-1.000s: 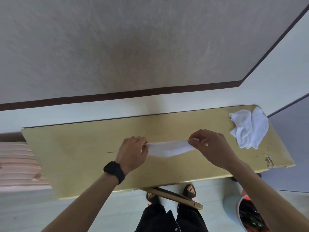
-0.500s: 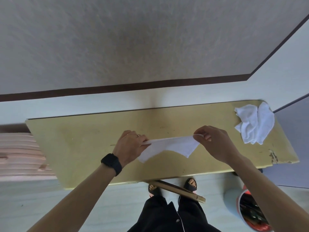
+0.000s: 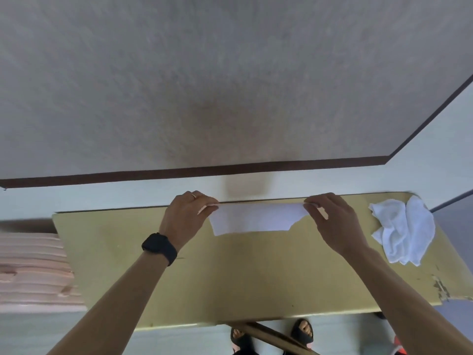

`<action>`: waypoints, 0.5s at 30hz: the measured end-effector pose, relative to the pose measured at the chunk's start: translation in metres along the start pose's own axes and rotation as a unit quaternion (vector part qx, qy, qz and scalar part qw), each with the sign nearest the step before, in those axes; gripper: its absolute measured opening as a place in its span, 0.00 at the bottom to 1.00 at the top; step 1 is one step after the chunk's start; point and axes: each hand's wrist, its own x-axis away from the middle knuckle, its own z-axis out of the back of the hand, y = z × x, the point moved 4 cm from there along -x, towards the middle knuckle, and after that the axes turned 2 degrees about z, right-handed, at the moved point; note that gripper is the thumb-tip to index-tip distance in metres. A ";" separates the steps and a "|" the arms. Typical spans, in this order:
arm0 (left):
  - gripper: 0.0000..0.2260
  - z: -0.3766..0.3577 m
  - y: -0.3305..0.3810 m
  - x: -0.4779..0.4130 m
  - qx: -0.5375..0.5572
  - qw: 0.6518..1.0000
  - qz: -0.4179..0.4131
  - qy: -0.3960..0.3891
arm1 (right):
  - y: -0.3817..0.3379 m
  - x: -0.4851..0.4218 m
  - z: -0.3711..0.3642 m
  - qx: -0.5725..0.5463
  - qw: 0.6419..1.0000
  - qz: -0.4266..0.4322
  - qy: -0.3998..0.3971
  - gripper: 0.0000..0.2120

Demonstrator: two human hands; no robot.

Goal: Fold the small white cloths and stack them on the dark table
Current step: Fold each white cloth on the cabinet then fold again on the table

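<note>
Head camera, the only view: you hold one white cloth [image 3: 256,217] stretched between both hands over the far edge of the table [image 3: 230,278]. Your left hand [image 3: 188,219] pinches its left top corner and your right hand [image 3: 332,224] pinches the right top corner, fingers curled on the fabric. The cloth shows as a flat band. Its lower edge runs level on the left but is ragged near the right end, so the layers probably do not line up there. You cannot tell from here whether the lower edge touches the table.

To do this step well, I judge you should hold the top edge taut, lower the cloth flat onto the table nearer to you, and square the right end before the next fold. A slack pinch would press that notch into the crease.

Around you, a heap [image 3: 404,231] of crumpled white cloths lies near the table's right end, well apart from your right hand. It is the nearest thing to your working spot and does not block it. No folded stack shows on the table, so the task looks early. A pink pile [image 3: 33,272] sits beyond the left end. The table's chipped corner [image 3: 440,288], near your right arm, could snag fabric. A watch [image 3: 160,248] is on your left wrist.
</note>
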 end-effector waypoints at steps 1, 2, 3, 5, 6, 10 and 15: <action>0.04 0.003 0.000 0.003 -0.015 1.000 -0.011 0.024 | -0.001 0.001 0.000 0.003 1.000 0.003 0.008 0.04; 0.04 0.003 -0.001 0.008 -0.031 0.999 -0.020 0.037 | 0.000 0.004 -0.003 0.007 1.000 0.008 0.012 0.04; 0.06 0.000 -0.002 0.015 -0.045 0.997 -0.034 0.045 | 0.000 0.010 -0.006 0.014 1.000 0.017 0.012 0.04; 0.09 -0.012 -0.008 0.035 -0.064 0.995 -0.064 0.049 | 0.006 0.027 -0.018 0.031 0.999 0.039 0.004 0.04; 0.10 -0.020 -0.012 0.047 -0.068 0.994 -0.069 0.043 | 0.010 0.039 -0.026 0.039 0.998 0.041 -0.008 0.04; 0.11 -0.064 -0.019 0.108 -0.079 0.995 -0.049 -0.023 | 0.039 0.098 -0.067 0.058 0.995 0.006 -0.080 0.05; 0.09 -0.121 -0.023 0.189 -0.073 0.981 0.006 -0.181 | 0.067 0.181 -0.114 0.057 0.969 -0.069 -0.228 0.04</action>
